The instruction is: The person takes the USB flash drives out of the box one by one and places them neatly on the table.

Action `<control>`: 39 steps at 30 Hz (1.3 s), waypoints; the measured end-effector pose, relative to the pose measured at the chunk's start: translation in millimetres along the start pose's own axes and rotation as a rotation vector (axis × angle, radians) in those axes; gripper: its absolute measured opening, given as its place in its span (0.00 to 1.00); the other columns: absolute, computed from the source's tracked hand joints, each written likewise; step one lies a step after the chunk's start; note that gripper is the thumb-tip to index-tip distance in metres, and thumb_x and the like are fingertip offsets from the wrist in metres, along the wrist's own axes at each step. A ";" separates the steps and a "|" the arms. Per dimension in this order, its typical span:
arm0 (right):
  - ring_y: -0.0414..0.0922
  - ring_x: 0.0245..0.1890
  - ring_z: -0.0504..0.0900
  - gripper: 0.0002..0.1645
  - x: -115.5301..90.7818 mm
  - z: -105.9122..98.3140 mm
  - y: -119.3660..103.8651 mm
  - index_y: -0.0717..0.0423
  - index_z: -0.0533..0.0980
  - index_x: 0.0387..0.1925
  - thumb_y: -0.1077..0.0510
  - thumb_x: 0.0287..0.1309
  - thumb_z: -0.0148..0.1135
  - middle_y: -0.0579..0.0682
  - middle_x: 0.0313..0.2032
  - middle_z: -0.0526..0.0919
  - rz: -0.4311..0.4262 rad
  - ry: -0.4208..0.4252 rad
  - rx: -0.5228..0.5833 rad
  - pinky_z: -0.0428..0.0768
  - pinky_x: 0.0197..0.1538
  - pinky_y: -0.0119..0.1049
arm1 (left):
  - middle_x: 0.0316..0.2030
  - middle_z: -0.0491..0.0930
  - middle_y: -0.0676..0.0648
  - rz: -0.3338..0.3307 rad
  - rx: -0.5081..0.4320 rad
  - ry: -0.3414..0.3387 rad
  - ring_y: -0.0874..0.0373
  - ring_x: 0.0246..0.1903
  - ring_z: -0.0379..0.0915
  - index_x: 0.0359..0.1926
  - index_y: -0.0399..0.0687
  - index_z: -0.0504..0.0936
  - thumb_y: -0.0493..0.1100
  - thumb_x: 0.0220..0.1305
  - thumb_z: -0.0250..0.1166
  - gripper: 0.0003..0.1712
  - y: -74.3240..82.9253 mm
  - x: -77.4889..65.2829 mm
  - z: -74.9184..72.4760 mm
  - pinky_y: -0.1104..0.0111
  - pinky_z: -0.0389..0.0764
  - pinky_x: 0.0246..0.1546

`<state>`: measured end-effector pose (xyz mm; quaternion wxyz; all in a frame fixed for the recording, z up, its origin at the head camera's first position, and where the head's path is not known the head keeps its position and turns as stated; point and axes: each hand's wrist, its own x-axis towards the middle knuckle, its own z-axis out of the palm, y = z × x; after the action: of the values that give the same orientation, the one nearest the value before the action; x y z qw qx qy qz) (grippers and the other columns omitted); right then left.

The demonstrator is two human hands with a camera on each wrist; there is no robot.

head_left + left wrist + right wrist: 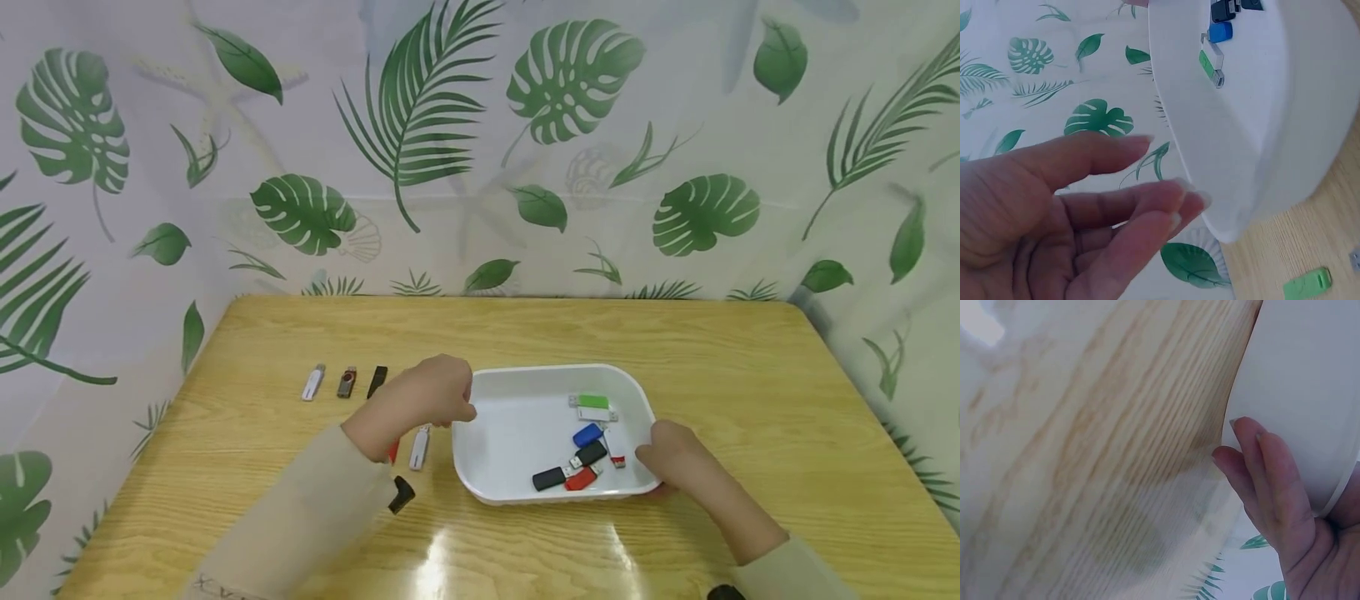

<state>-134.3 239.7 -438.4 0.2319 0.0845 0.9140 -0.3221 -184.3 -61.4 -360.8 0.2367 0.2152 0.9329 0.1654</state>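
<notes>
A white plastic tub (517,372) stands on the table, with several USB flash drives toward its right side: green, white, blue (588,435), black (549,478) and red (581,478). My right hand (675,457) grips the tub's right end, thumb over the rim and fingers (1282,472) against the outer wall. At the left end is my left hand (438,392). In the left wrist view its thumb and fingers (1129,250) are apart with nothing between them, fingertips right at the rim.
Left of the tub, more flash drives lie on the wooden table (712,350): white (312,382), brown and silver (347,382), black (377,379) and another white one (420,448). The left forearm partly hides a red one (393,451). A leaf-print cloth (450,242) hangs behind.
</notes>
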 end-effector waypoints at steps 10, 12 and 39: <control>0.47 0.20 0.79 0.16 0.3 0.5 1.0 0.82 0.65 0.41 0.67 0.60 0.46 0.63 0.29 0.73 -0.016 0.007 -0.035 0.80 0.23 0.37 | 0.17 0.79 0.47 0.043 0.086 -0.279 0.59 0.17 0.74 0.30 0.41 0.82 0.44 0.61 0.65 0.10 31.6 40.1 4.4 0.64 0.82 0.31; 0.47 0.19 0.79 0.16 0.1 0.1 0.9 0.82 0.65 0.41 0.67 0.60 0.46 0.63 0.29 0.73 -0.020 0.008 -0.030 0.80 0.23 0.37 | 0.19 0.79 0.48 0.057 0.100 -0.316 0.59 0.18 0.74 0.31 0.43 0.82 0.45 0.61 0.65 0.09 37.5 47.1 8.4 0.67 0.81 0.31; 0.47 0.22 0.80 0.19 0.1 0.0 1.2 0.84 0.63 0.48 0.67 0.62 0.46 0.66 0.33 0.74 0.032 -0.015 0.036 0.81 0.25 0.37 | 0.22 0.70 0.54 0.040 0.474 -0.400 0.62 0.23 0.68 0.32 0.55 0.71 0.59 0.43 0.76 0.24 83.5 94.9 65.4 0.72 0.67 0.25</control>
<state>-134.0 240.6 -439.1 0.2423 0.1009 0.9048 -0.3353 -199.2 68.8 -416.2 0.3557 0.3110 0.8759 -0.0977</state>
